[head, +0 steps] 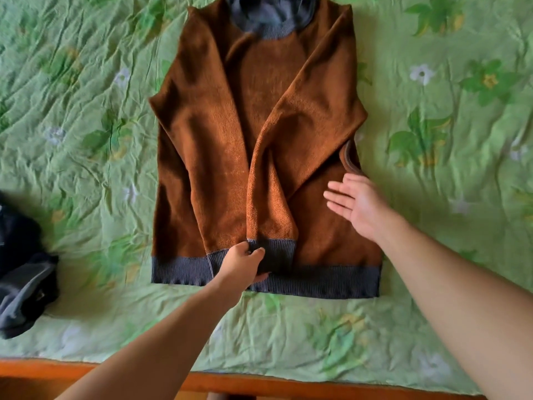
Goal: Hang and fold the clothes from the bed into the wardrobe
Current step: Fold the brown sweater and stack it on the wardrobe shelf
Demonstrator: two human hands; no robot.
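Observation:
A brown fleece sweater with grey ribbed collar, cuffs and hem lies flat on the bed, both sleeves folded down over its body. My left hand pinches the grey cuff of the right sleeve, just above the hem. My right hand hovers open, palm up, over the sweater's lower right side, fingers straight and pointing left. The wardrobe is out of view.
A green floral bedsheet covers the bed. A dark pile of black and grey clothes lies at the left edge. The orange wooden bed frame runs along the bottom.

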